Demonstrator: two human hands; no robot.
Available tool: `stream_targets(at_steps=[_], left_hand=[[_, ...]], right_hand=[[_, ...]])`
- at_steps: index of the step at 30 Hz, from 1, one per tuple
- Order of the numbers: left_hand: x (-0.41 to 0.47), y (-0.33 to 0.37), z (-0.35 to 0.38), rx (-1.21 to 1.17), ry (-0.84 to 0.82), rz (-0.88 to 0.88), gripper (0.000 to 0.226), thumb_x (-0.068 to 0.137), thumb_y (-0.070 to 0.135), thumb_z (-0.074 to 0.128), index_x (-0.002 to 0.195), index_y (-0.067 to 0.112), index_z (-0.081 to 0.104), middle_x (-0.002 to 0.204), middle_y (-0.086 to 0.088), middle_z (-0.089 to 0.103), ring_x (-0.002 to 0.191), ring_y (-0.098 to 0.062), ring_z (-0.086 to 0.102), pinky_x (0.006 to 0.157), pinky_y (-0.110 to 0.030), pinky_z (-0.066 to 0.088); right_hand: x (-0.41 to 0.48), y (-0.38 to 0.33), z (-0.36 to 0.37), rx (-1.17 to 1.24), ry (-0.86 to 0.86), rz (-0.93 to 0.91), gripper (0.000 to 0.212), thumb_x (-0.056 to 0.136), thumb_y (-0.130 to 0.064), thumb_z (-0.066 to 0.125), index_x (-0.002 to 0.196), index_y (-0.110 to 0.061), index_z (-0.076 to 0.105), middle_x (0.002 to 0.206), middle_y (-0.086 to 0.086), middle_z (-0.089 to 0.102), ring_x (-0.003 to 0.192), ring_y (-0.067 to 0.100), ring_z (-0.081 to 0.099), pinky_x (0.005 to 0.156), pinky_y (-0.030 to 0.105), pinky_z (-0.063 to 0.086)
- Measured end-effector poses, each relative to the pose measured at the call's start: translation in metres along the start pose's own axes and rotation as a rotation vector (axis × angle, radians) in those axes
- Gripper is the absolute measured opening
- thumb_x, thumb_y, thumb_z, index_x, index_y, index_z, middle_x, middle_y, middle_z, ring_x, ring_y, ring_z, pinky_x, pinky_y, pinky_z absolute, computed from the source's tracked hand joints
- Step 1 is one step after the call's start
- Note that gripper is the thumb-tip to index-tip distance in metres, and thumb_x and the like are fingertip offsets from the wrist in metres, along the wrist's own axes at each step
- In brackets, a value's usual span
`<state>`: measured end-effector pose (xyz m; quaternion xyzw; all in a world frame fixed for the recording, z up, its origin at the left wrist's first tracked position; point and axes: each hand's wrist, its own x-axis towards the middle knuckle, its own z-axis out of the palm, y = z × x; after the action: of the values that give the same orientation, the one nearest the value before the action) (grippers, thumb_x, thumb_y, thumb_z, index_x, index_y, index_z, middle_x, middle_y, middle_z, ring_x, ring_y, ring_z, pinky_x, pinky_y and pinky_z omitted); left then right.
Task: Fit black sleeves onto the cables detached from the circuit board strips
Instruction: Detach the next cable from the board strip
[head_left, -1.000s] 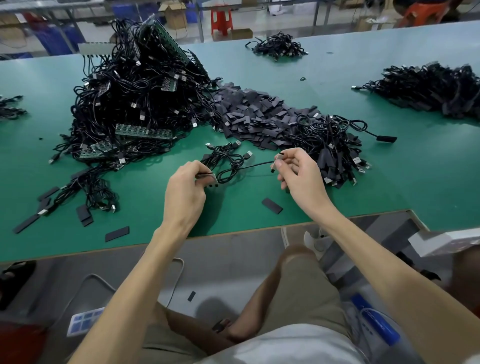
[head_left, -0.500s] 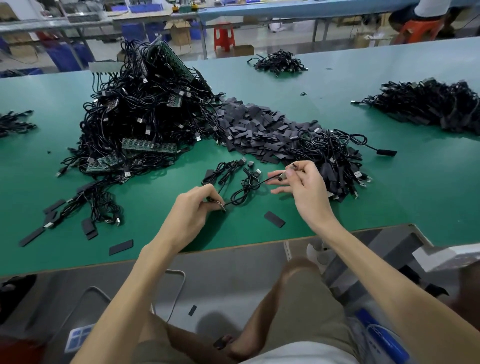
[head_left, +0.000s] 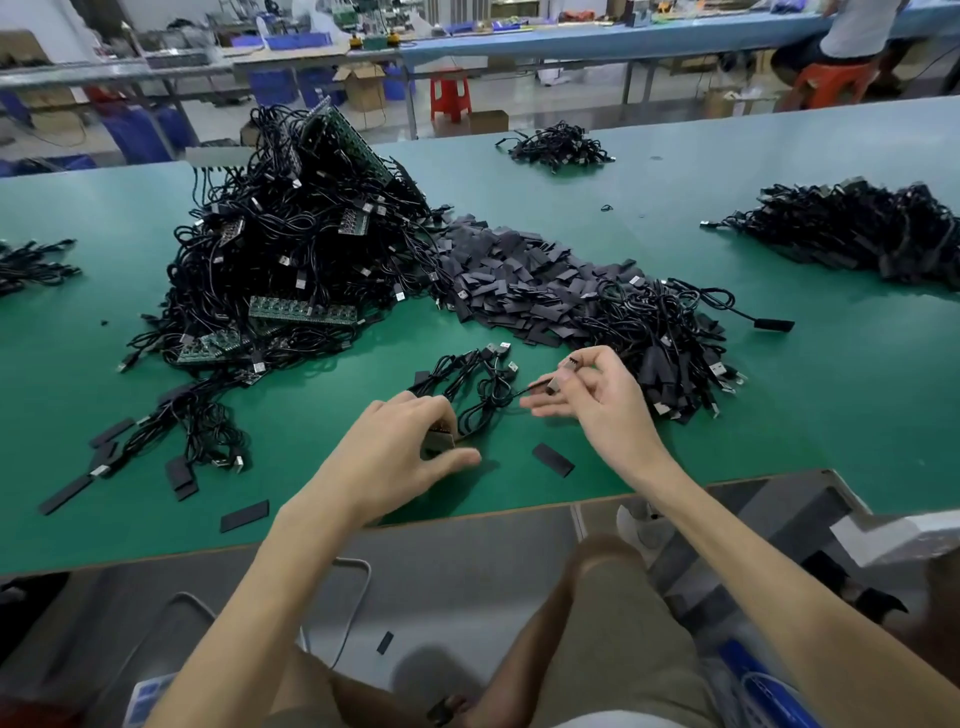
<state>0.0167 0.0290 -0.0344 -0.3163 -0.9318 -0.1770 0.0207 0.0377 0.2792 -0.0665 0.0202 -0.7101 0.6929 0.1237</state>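
Right hand pinched the cable at its plug end, thumb and forefinger clamped, the other fingers spread clear, likely to leave the tip free for sleeving. Left hand curled on the far end, low on the bench, anchoring the lead. Spare sleeve lay just beside the hands for the next grab. Sleeve pile sat behind.

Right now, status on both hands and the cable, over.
Left hand gripping a small dark piece. Right hand pinching the cable end. Spare sleeve loose on table between them.
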Motion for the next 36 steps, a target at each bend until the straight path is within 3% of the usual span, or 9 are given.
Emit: stream_targets(at_steps=[4, 7, 10, 16, 21, 24, 29, 33, 36], left_hand=[[0.003, 0.009, 0.011, 0.047, 0.107, 0.002, 0.025, 0.093, 0.047, 0.067, 0.091, 0.025, 0.055, 0.087, 0.018, 0.055, 0.093, -0.012, 0.049, 0.085, -0.031, 0.040], [0.003, 0.018, 0.019, 0.037, 0.116, 0.074, 0.009, 0.095, 0.026, 0.069, 0.100, 0.019, 0.065, 0.101, 0.008, 0.064, 0.103, -0.021, 0.049, 0.092, -0.036, 0.044], [0.002, 0.023, 0.023, 0.024, 0.120, 0.165, 0.007, 0.094, 0.014, 0.070, 0.099, 0.016, 0.075, 0.104, 0.002, 0.067, 0.100, -0.026, 0.052, 0.092, -0.037, 0.046], [0.002, 0.017, 0.025, 0.110, 0.146, 0.211, 0.010, 0.095, 0.013, 0.068, 0.099, 0.020, 0.073, 0.097, 0.007, 0.066, 0.098, -0.025, 0.057, 0.087, -0.038, 0.049], [-0.002, 0.002, 0.027, 0.202, 0.244, 0.044, 0.017, 0.093, 0.005, 0.068, 0.099, 0.021, 0.071, 0.097, 0.004, 0.063, 0.094, -0.025, 0.057, 0.087, -0.036, 0.045], [-0.001, -0.011, 0.023, 0.179, 0.297, -0.158, 0.016, 0.095, 0.004, 0.062, 0.101, 0.016, 0.072, 0.098, -0.002, 0.062, 0.097, -0.029, 0.057, 0.088, -0.039, 0.042], [0.003, -0.026, 0.021, 0.153, 0.353, -0.384, 0.022, 0.098, 0.003, 0.055, 0.107, 0.012, 0.073, 0.099, -0.007, 0.060, 0.100, -0.030, 0.054, 0.086, -0.039, 0.037], [0.009, -0.031, 0.023, 0.165, 0.344, -0.444, 0.020, 0.098, 0.007, 0.057, 0.113, 0.010, 0.070, 0.118, -0.011, 0.062, 0.114, -0.034, 0.051, 0.105, -0.046, 0.034], [0.006, -0.020, 0.027, 0.220, 0.392, -0.380, 0.013, 0.094, 0.013, 0.067, 0.105, 0.015, 0.073, 0.135, -0.006, 0.058, 0.134, -0.035, 0.042, 0.121, -0.058, 0.010]], right_hand=[[-0.002, -0.003, 0.002, 0.054, -0.117, 0.036, 0.006, 0.105, -0.002, 0.052, 0.100, -0.003, 0.048, 0.089, 0.023, 0.073, 0.079, 0.040, 0.076, 0.068, 0.040, 0.063], [-0.002, -0.004, 0.002, 0.056, -0.189, 0.041, 0.009, 0.102, -0.001, 0.057, 0.101, -0.002, 0.049, 0.098, 0.019, 0.076, 0.090, 0.036, 0.076, 0.072, 0.037, 0.063], [-0.001, -0.005, 0.000, 0.056, -0.240, 0.031, 0.009, 0.103, -0.004, 0.057, 0.103, -0.004, 0.048, 0.105, 0.012, 0.078, 0.099, 0.032, 0.076, 0.073, 0.035, 0.063], [0.002, -0.008, -0.008, 0.222, -0.141, -0.007, 0.006, 0.106, -0.008, 0.052, 0.107, -0.008, 0.046, 0.119, 0.014, 0.074, 0.104, 0.036, 0.074, 0.075, 0.035, 0.063], [0.003, -0.007, -0.019, 0.436, 0.141, 0.021, 0.006, 0.106, -0.008, 0.052, 0.110, -0.009, 0.048, 0.113, 0.024, 0.073, 0.101, 0.038, 0.073, 0.077, 0.031, 0.060], [0.004, -0.005, -0.016, 0.373, 0.112, 0.013, 0.002, 0.106, -0.007, 0.052, 0.106, -0.008, 0.050, 0.103, 0.024, 0.073, 0.086, 0.033, 0.073, 0.070, 0.031, 0.059], [0.003, -0.006, -0.015, 0.334, 0.147, 0.041, 0.004, 0.106, -0.008, 0.052, 0.108, -0.008, 0.055, 0.085, 0.009, 0.073, 0.073, 0.018, 0.062, 0.062, 0.026, 0.050], [0.005, -0.004, -0.016, 0.320, 0.197, 0.070, 0.006, 0.104, -0.013, 0.057, 0.107, -0.011, 0.061, 0.077, 0.000, 0.069, 0.074, 0.015, 0.060, 0.067, 0.029, 0.045], [0.004, -0.003, -0.016, 0.294, 0.164, 0.060, 0.008, 0.104, -0.013, 0.057, 0.109, -0.010, 0.062, 0.082, 0.004, 0.070, 0.077, 0.017, 0.062, 0.070, 0.030, 0.046]])
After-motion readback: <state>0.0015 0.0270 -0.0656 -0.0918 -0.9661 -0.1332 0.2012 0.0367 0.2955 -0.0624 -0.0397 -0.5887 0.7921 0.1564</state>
